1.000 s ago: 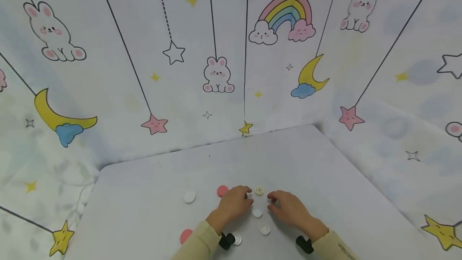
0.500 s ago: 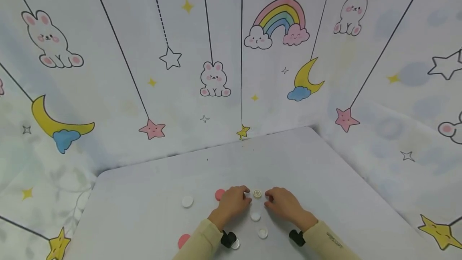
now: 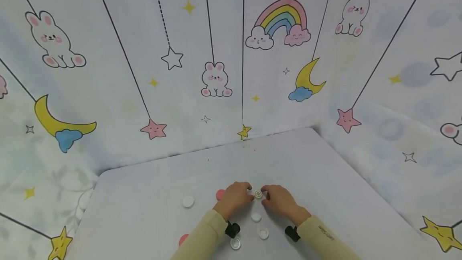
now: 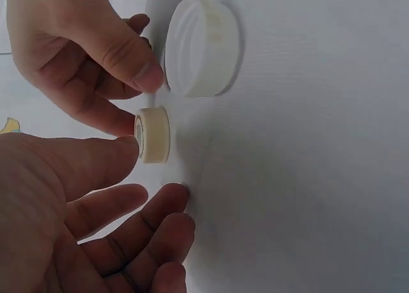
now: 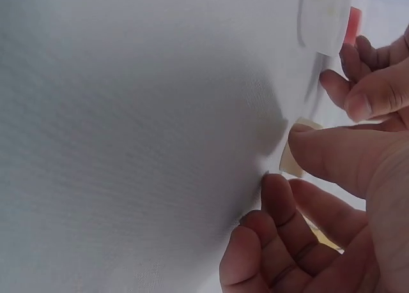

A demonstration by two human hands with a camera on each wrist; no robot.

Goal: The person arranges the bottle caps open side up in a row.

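Note:
A small cream round cap (image 3: 258,194) with a patterned top lies on the white table between the two hands. My left hand (image 3: 234,199) is on its left side, with fingers loosely bent. From the right side my right hand (image 3: 280,202) reaches toward it, thumb and forefinger apart. In the left wrist view, the left thumb (image 4: 108,162) and a right fingertip overlap the edge of the cream cap (image 4: 155,135). The right wrist view shows the right thumb (image 5: 319,146) partly hiding it. A larger white cap (image 4: 204,47) stands close to the right thumb in the left wrist view.
Nearer the body lie white caps (image 3: 256,217), one hollow side up (image 3: 263,234), and another (image 3: 236,244) by the left wrist camera. A white cap (image 3: 188,202) and red discs (image 3: 220,194) lie to the left. A patterned cloth (image 3: 180,103) stands behind the table.
Both hands have moved inward toward the cream cap, so the gap between them is smaller. The head view has tilted slightly. The caps lie as before.

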